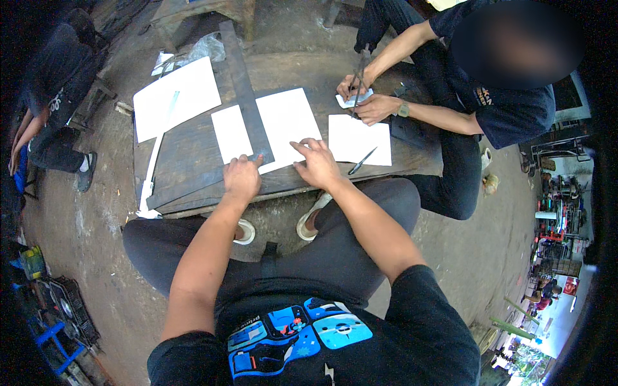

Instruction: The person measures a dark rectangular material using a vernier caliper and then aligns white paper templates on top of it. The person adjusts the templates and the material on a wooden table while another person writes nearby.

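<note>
Dark tabletop (193, 161): steel straightedge (248, 96) runs lengthwise away, hiding part of the white sheet (283, 125); left hand (241, 179) and right hand (317, 164) press flat, fingers spread, gripping nothing.

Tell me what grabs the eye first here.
The white sheets on the dark wooden table, crossed by a long metal ruler. The left hand presses the ruler's near end; the right hand lies on the sheet. Opposite, another person's hands work dividers on paper.
</note>
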The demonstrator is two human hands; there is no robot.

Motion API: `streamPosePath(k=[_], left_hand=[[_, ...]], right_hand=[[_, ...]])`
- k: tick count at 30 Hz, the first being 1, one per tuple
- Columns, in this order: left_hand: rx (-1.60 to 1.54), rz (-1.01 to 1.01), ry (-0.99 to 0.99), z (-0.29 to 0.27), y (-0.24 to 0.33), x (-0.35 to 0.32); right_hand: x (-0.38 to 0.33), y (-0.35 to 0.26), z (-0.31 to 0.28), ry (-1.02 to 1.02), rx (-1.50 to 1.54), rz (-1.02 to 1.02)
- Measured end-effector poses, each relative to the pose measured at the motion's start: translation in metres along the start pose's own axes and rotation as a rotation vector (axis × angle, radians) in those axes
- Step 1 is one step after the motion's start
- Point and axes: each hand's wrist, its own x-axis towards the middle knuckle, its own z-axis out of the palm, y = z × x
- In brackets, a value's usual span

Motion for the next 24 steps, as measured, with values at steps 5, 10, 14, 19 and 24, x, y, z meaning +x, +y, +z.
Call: streamPosePath(k=[5,10,14,19,24], left_hand=[[-0.100,0.021,0.081,0.003,-0.012,-0.003],[-0.135,0.114,0.154,0.012,-0.027,-0.002],[-0.187,0.113,0.207,0.014,-0.026,0.001],[-0.181,0.148,0.208,0.010,-0.028,-0.002],[-0.185,0.145,0.189,0.017,-0.033,0.005]], right_hand=[[0.001,0.012,0.022,-0.103,-0.016,-0.033],[0.000,0.012,0.027,-0.202,-0.138,-0.017],[-0.004,0.012,0.025,-0.162,-0.088,-0.010],[-0.010,0.000,0.025,-0.163,-0.019,-0.070],[-0.007,-0.007,0.035,-0.175,-0.087,-0.223]])
